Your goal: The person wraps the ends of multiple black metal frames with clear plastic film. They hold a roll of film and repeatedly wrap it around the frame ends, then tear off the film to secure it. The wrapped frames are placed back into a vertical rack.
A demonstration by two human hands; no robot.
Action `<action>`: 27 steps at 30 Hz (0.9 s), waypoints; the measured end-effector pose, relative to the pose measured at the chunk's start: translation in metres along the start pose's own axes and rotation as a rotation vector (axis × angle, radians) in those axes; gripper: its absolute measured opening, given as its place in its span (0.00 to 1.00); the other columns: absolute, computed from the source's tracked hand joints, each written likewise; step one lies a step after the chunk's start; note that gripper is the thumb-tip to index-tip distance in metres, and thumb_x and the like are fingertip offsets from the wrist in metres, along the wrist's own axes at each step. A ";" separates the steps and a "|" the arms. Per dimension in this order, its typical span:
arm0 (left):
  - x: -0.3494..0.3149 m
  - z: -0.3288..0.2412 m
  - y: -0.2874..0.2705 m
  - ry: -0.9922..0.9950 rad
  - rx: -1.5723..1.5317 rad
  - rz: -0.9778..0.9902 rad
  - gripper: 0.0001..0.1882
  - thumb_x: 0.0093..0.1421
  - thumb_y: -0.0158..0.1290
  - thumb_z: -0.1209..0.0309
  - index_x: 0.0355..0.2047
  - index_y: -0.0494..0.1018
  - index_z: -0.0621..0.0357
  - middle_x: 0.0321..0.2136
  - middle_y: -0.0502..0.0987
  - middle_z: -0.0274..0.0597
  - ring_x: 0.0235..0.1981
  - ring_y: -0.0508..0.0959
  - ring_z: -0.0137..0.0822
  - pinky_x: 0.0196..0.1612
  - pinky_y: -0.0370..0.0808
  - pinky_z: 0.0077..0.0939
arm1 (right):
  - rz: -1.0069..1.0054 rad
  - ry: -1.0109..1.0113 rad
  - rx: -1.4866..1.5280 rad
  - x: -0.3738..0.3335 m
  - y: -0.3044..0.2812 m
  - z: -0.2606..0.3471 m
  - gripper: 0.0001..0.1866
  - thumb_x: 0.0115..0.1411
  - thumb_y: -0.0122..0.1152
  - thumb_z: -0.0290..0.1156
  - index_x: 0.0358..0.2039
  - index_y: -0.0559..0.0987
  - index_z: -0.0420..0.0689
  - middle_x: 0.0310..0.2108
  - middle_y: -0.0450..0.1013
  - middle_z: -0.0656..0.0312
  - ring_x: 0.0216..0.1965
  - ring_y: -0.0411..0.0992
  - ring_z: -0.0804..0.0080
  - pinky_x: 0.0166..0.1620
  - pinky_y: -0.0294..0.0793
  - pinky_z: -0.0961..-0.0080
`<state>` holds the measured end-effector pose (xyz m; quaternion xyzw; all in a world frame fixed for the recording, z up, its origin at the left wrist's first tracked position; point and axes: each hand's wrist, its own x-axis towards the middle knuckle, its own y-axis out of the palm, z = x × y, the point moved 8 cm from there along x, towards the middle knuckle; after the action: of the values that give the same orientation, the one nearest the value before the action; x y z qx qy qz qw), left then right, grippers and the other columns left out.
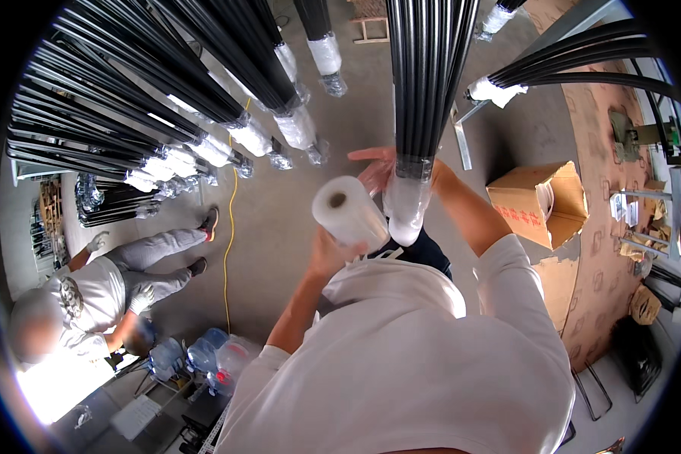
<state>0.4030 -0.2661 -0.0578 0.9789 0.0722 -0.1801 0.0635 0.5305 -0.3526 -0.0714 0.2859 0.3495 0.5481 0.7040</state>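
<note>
Clutched in my left hand (333,253) is a thick roll of clear stretch film (348,212), its hollow core end facing up. Just right of it hangs a bundle of long black tubes (424,83), with clear film (407,204) wrapped round its lower end. My right hand (378,168) reaches behind that bundle from the right. Its fingers stick out on the left side, stretched and apart, close to the roll; the palm is partly hidden by the tubes. Whether the fingers touch a strip of film is unclear.
More black tube bundles (227,83) with wrapped ends hang at the left, others at the upper right. An open cardboard box (518,212) stands at the right. A yellow cable (229,250) crosses the floor. A gloved co-worker (91,295) and water jugs (212,352) are at left.
</note>
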 end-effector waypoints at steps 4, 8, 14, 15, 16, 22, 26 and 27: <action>-0.018 -0.014 0.034 0.230 0.280 0.146 0.43 0.32 0.67 0.63 0.47 0.58 0.63 0.40 0.68 0.44 0.42 0.70 0.36 0.44 0.68 0.32 | -0.741 -0.418 0.084 -0.066 -0.049 -0.007 0.14 0.54 0.48 0.30 0.40 0.68 0.38 0.32 0.70 0.60 0.38 0.69 0.70 0.41 0.67 0.80; -0.020 -0.047 0.051 0.233 0.404 0.127 0.36 0.28 0.66 0.67 0.39 0.64 0.66 0.34 0.71 0.45 0.37 0.72 0.36 0.42 0.68 0.29 | -0.826 -0.662 -0.291 -0.164 -0.025 -0.066 0.26 0.47 0.58 0.37 0.46 0.67 0.40 0.35 0.69 0.60 0.43 0.67 0.71 0.48 0.63 0.75; -0.019 -0.052 0.080 0.124 0.449 0.332 0.31 0.34 0.62 0.71 0.40 0.64 0.66 0.38 0.70 0.48 0.39 0.71 0.39 0.43 0.68 0.29 | -1.032 -0.620 -0.685 -0.125 0.079 -0.067 0.53 0.28 0.72 0.32 0.55 0.52 0.41 0.51 0.57 0.57 0.54 0.56 0.65 0.55 0.55 0.68; -0.021 -0.041 0.076 0.179 0.473 0.389 0.30 0.38 0.60 0.71 0.42 0.63 0.65 0.41 0.68 0.48 0.43 0.69 0.41 0.45 0.66 0.29 | -1.026 -0.625 -0.657 -0.126 0.077 -0.066 0.52 0.28 0.72 0.32 0.55 0.53 0.42 0.50 0.57 0.57 0.53 0.57 0.66 0.55 0.56 0.68; -0.024 -0.029 0.068 0.236 0.492 0.428 0.29 0.42 0.58 0.72 0.45 0.62 0.65 0.44 0.66 0.49 0.47 0.68 0.42 0.48 0.64 0.30 | -1.038 -0.620 -0.692 -0.127 0.080 -0.063 0.51 0.28 0.71 0.32 0.54 0.53 0.42 0.50 0.57 0.58 0.53 0.57 0.66 0.55 0.56 0.68; 0.075 -0.058 0.060 0.436 0.295 0.295 0.30 0.48 0.57 0.68 0.50 0.59 0.62 0.46 0.66 0.48 0.50 0.65 0.37 0.50 0.62 0.30 | -1.072 -0.702 -0.607 -0.147 0.080 -0.055 0.48 0.30 0.71 0.35 0.52 0.56 0.40 0.47 0.58 0.57 0.50 0.58 0.68 0.53 0.56 0.70; 0.130 -0.038 0.124 0.193 0.140 0.652 0.25 0.48 0.56 0.70 0.46 0.64 0.64 0.42 0.71 0.45 0.47 0.69 0.34 0.51 0.62 0.27 | -1.098 -0.733 -0.510 -0.160 0.077 -0.063 0.46 0.30 0.71 0.36 0.51 0.57 0.40 0.47 0.59 0.57 0.50 0.59 0.68 0.53 0.56 0.70; 0.130 -0.034 0.123 0.167 0.084 0.635 0.24 0.47 0.56 0.71 0.45 0.65 0.65 0.41 0.72 0.45 0.45 0.70 0.35 0.50 0.63 0.27 | -1.094 -0.756 -0.444 -0.173 0.072 -0.065 0.46 0.30 0.71 0.36 0.51 0.58 0.40 0.46 0.60 0.57 0.50 0.59 0.68 0.53 0.57 0.70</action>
<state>0.5551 -0.3658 -0.0608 0.9657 -0.2390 -0.0733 0.0697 0.4101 -0.5028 -0.0220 0.0896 0.0540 0.0364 0.9938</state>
